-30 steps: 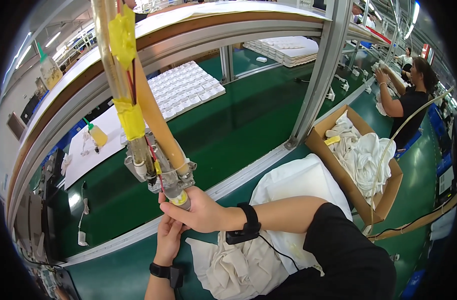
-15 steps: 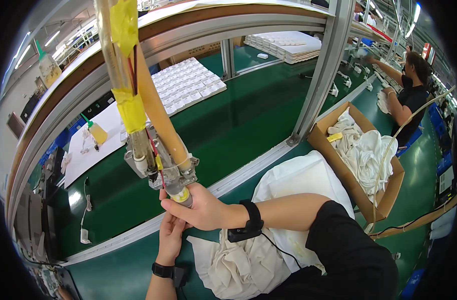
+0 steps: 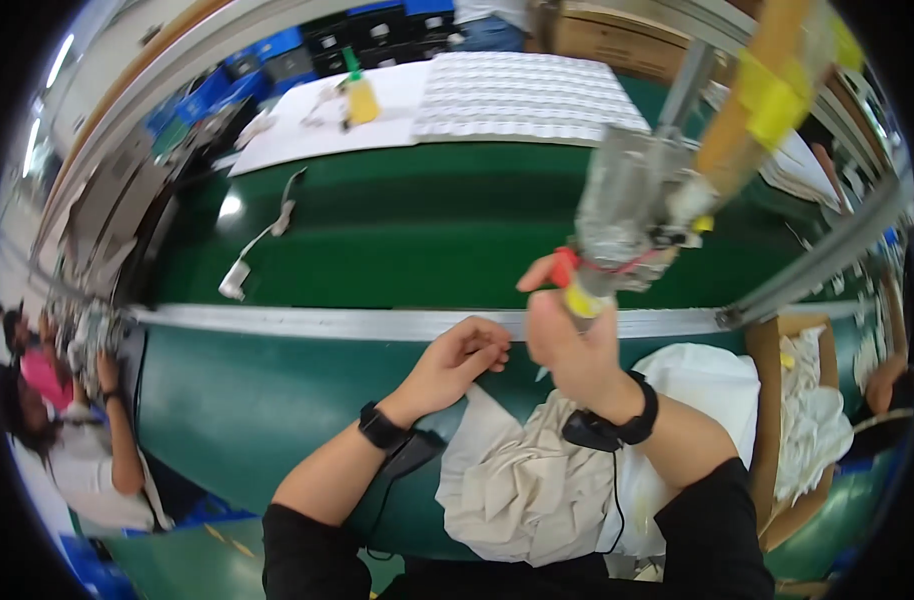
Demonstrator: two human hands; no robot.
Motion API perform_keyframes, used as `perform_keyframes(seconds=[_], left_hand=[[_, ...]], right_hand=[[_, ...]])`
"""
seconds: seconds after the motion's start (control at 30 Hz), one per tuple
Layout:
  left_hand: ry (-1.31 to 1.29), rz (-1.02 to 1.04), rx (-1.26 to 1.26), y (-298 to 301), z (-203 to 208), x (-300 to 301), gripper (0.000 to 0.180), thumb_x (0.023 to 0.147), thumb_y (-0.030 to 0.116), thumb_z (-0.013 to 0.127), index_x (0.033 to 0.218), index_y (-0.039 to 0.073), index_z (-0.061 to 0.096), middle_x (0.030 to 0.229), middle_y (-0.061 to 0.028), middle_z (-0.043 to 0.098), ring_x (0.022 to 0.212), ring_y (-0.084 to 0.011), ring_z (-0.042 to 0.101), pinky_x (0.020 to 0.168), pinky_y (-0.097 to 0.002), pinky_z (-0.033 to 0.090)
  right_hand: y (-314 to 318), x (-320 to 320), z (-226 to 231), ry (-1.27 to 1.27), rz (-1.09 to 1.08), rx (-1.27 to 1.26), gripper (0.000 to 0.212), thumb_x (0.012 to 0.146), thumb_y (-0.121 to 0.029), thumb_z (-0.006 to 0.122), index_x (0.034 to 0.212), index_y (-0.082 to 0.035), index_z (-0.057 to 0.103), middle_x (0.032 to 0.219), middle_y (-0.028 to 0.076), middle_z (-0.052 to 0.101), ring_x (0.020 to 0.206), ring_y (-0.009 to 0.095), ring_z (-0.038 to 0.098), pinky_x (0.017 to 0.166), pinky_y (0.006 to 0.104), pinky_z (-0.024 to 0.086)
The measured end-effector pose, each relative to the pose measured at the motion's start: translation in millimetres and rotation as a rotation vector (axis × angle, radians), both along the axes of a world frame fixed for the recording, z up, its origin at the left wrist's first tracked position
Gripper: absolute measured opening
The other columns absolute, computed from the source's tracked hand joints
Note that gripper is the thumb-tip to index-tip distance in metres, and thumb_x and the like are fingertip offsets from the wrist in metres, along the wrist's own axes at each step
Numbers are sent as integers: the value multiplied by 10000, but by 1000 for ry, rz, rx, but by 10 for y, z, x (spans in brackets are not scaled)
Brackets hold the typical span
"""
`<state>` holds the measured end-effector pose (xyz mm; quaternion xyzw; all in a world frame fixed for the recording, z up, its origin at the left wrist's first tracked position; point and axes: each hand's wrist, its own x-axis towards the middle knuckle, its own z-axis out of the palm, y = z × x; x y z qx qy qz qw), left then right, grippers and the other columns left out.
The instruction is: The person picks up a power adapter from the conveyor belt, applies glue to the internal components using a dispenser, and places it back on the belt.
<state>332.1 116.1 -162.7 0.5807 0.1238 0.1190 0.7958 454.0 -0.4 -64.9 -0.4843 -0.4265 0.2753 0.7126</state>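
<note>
A hanging tool [image 3: 625,205] comes down from the upper right, its grey body wrapped in clear and yellow tape. My right hand [image 3: 582,345], a little blurred, is closed round its yellow-banded lower end [image 3: 586,300], with one finger reaching up beside a red part. A small pale tip shows just below that hand; what it belongs to is unclear. To the left, near the metal rail [image 3: 377,322], my left hand [image 3: 459,362] has its fingers curled in. Whatever it may hold is hidden. A crumpled cream cloth [image 3: 527,485] lies on the green bench below my hands.
Beyond the rail, a white plug with a cable [image 3: 235,278] lies on the green belt. White trays [image 3: 527,95] and a yellow bottle [image 3: 361,100] with a green nozzle stand behind. At right are a white bag [image 3: 702,385] and a cardboard box [image 3: 767,400] of cloths. Co-workers sit on both sides.
My view has swung left, so the tool now appears at the right. My left hand has drawn away from beneath the tool's end, while my right hand remains on it.
</note>
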Motion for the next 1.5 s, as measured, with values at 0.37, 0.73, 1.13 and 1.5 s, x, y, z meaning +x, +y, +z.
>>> perform_keyframes(seconds=[0.37, 0.73, 1.13, 1.5], left_hand=[[-43, -74, 63, 141, 85, -129, 182, 935, 66, 483, 1107, 8, 500, 1056, -45, 554, 949, -116, 550, 817, -267, 480], [607, 1178, 1874, 2191, 344, -1357, 325, 770, 177, 624, 1057, 39, 558, 935, -171, 610, 941, -341, 571, 849, -409, 448], [751, 728, 623, 1823, 604, -682, 508, 807, 365, 628, 1149, 19, 481, 851, -32, 544, 794, -120, 540, 615, -280, 443], [260, 81, -285, -364, 248, 26, 322, 910, 142, 526, 1194, 80, 390, 1009, -67, 586, 863, -152, 613, 659, -293, 548]], right_hand=[[58, -97, 39, 59, 23, -6, 221, 950, -212, 468, 1030, -11, 423, 524, -25, 357, 401, 37, 286, 362, 205, 231], [60, -97, 58, 37, 48, -32, 211, 950, -203, 465, 1032, -14, 425, 527, -27, 355, 412, 34, 296, 373, 199, 241], [44, -65, 116, 44, 52, -69, 190, 945, -194, 473, 1031, -29, 433, 538, -35, 354, 416, 32, 295, 379, 199, 251], [8, 86, 304, 62, 26, -113, 225, 951, -220, 464, 1055, -23, 435, 529, -23, 354, 402, 39, 304, 370, 205, 256]])
